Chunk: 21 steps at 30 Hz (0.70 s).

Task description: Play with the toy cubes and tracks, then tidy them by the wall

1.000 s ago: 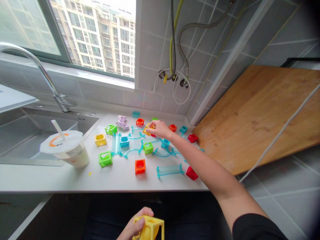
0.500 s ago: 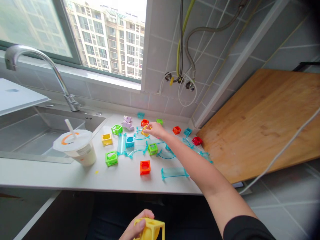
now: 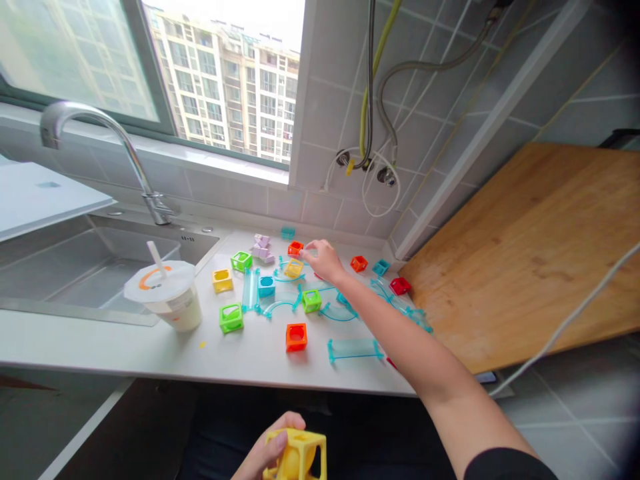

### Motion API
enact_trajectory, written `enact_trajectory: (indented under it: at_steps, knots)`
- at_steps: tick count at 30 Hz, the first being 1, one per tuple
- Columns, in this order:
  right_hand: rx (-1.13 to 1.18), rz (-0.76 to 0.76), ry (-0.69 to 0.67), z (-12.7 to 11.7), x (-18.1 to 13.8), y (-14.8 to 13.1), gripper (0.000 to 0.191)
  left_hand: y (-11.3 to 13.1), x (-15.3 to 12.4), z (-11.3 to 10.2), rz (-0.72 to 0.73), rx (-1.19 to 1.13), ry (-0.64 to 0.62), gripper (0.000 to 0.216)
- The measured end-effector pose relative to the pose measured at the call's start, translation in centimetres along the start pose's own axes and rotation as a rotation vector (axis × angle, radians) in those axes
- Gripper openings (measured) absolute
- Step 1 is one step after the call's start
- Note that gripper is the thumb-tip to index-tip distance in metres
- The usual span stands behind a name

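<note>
My right hand (image 3: 323,257) reaches across the white counter (image 3: 250,363), fingers loosely apart, tips beside a small orange cube (image 3: 295,249) near the back wall. Just in front of the fingers, a yellow cube (image 3: 293,269) rests on a curved teal track piece. My left hand (image 3: 270,450) is low at the frame's bottom edge, closed round a larger yellow open-sided cube (image 3: 300,457) with a ball inside. Several coloured cubes lie around: green (image 3: 231,318), orange (image 3: 296,337), blue (image 3: 266,286), yellow (image 3: 222,280).
A lidded cup with a straw (image 3: 167,303) stands at the sink's edge (image 3: 75,267), under a curved faucet (image 3: 125,143). A wooden board (image 3: 525,247) leans at the right with a white cable (image 3: 575,313) across it. A straight teal track (image 3: 355,348) lies near the front edge.
My right hand let go of the small yellow cube, which now rests on the teal track, and shifted slightly back toward the orange cube. The view drifted left. My left hand keeps its cube.
</note>
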State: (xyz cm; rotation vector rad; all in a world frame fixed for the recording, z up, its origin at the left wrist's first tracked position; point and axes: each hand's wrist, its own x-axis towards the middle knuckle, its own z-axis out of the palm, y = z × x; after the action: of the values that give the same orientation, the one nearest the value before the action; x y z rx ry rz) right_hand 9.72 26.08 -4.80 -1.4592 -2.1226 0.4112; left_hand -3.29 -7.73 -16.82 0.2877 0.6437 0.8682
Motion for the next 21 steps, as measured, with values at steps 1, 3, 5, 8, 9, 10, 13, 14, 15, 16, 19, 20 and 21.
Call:
enact_trajectory:
  at_steps: [1, 3, 5, 8, 9, 10, 13, 14, 15, 16, 19, 20, 21]
  knots:
    - [0.013, -0.017, 0.01, -1.2, -0.9, -0.4, 0.023, 0.4, -0.1, 0.3, 0.005, -0.001, 0.017, 0.043]
    - [0.051, -0.079, -0.018, -3.6, -3.6, -1.4, 0.02, 1.3, -0.5, 1.1, 0.016, -0.009, 0.073, 0.045]
    - [0.151, -0.217, -0.162, -5.9, -7.3, -2.7, 0.021, 2.2, -0.9, 2.0, 0.03, -0.017, 0.155, 0.047]
    - [0.194, -0.381, -0.405, -8.5, -13.5, -4.8, 0.025, 3.4, -1.2, 3.2, 0.072, -0.011, 0.257, 0.054]
    - [0.177, -0.436, -0.472, -9.0, -15.5, -5.5, 0.03, 3.7, -1.2, 3.6, 0.094, -0.002, 0.267, 0.055]
    - [0.168, -0.463, -0.53, -9.4, -17.4, -6.0, 0.038, 4.0, -1.1, 4.1, 0.12, 0.01, 0.266, 0.055]
    - [0.15, -0.472, -0.605, -9.3, -21.8, -7.0, 0.064, 4.2, -0.9, 5.3, 0.211, 0.065, 0.209, 0.05]
    - [0.141, -0.475, -0.611, -9.1, -22.9, -7.0, 0.072, 4.1, -0.8, 5.6, 0.236, 0.09, 0.187, 0.047]
    - [0.125, -0.48, -0.61, -8.7, -23.7, -6.9, 0.077, 4.0, -0.8, 5.8, 0.254, 0.117, 0.167, 0.044]
    - [0.109, -0.485, -0.605, -8.4, -24.5, -6.8, 0.081, 3.8, -0.8, 6.0, 0.265, 0.147, 0.147, 0.042]
    - [0.11, -0.459, -0.558, -8.2, -25.9, -6.2, 0.075, 3.2, -0.8, 5.8, 0.291, 0.248, 0.093, 0.043]
    - [0.143, -0.425, -0.542, -8.4, -26.1, -6.0, 0.069, 3.0, -0.8, 5.7, 0.295, 0.279, 0.071, 0.047]
    - [0.19, -0.383, -0.532, -8.7, -26.4, -5.8, 0.062, 2.8, -0.8, 5.5, 0.291, 0.308, 0.047, 0.051]
